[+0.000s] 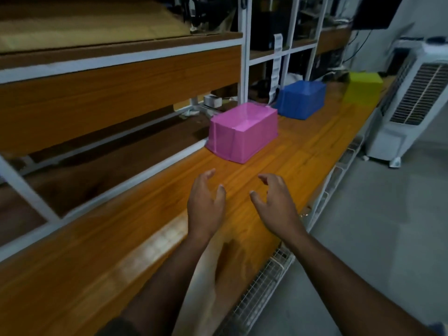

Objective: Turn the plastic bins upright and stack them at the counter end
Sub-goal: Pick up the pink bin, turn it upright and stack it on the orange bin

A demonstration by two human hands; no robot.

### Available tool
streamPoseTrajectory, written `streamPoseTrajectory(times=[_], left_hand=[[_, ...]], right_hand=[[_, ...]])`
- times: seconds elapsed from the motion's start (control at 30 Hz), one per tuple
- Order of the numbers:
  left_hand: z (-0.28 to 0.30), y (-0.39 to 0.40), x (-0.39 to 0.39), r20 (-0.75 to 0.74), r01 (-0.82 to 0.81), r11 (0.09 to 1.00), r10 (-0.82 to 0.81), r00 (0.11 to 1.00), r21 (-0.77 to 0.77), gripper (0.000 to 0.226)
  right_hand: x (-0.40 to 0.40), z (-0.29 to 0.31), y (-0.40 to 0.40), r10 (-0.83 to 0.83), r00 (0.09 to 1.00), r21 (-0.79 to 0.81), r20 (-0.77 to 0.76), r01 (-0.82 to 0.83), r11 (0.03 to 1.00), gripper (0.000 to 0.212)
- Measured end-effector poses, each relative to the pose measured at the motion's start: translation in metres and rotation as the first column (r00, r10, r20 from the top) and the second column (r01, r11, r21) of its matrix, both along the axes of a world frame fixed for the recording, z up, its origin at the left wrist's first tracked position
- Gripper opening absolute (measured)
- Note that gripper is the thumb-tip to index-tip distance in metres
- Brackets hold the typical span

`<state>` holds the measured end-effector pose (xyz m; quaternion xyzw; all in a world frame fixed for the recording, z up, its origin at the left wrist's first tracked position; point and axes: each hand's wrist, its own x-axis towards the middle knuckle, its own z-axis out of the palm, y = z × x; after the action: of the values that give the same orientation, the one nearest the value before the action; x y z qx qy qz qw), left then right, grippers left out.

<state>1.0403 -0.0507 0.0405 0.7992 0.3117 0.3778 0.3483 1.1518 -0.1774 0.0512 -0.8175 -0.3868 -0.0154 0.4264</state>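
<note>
Three plastic bins stand upside down in a row on the long wooden counter (303, 161). The pink bin (242, 132) is nearest, the blue bin (301, 99) sits behind it, and the yellow bin (362, 89) is farthest, near the counter's far end. My left hand (206, 202) and my right hand (274, 202) hover side by side over the counter, a short way in front of the pink bin. Both hands have their fingers spread and curled, and hold nothing.
A white-framed shelf unit (243, 66) with wooden boards runs along the counter's left side. A white air cooler (412, 100) stands on the floor at the right, beside the far end. Wire mesh (266, 282) hangs along the counter's right edge. A small white box (212, 100) lies behind the pink bin.
</note>
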Motion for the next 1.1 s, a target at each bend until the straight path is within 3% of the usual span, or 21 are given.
streamPoseTrajectory(times=[0.33,0.53,0.7,0.87,1.0,1.1], left_hand=[[-0.013,0.105,0.153,0.016,-0.068,0.997,0.069,0.998,-0.041,0.045],[-0.008,0.172,0.255,-0.011,-0.236,0.970,0.236,0.972,-0.064,0.046],[0.003,0.234,0.325,-0.105,-0.339,0.930,0.327,0.939,-0.142,0.069],[-0.008,0.267,0.355,-0.288,-0.355,0.909,0.287,0.913,-0.218,0.081],[-0.008,0.259,0.351,-0.263,-0.466,0.876,0.424,0.867,-0.125,0.070],[-0.007,0.244,0.342,-0.283,-0.459,0.885,0.421,0.861,-0.080,0.064]], right_hand=[[0.163,-0.025,0.110,-0.019,0.992,0.114,-0.127,0.034,0.993,0.047],[0.255,-0.031,0.175,0.011,0.963,0.051,-0.269,0.003,0.999,0.050],[0.310,-0.035,0.218,-0.018,0.893,-0.009,-0.449,0.015,1.000,0.069],[0.332,-0.045,0.240,-0.010,0.842,-0.029,-0.539,-0.007,1.000,0.093],[0.334,-0.049,0.237,-0.040,0.864,-0.027,-0.502,0.031,0.999,0.099],[0.333,-0.056,0.227,-0.081,0.842,0.040,-0.533,0.121,0.992,0.101]])
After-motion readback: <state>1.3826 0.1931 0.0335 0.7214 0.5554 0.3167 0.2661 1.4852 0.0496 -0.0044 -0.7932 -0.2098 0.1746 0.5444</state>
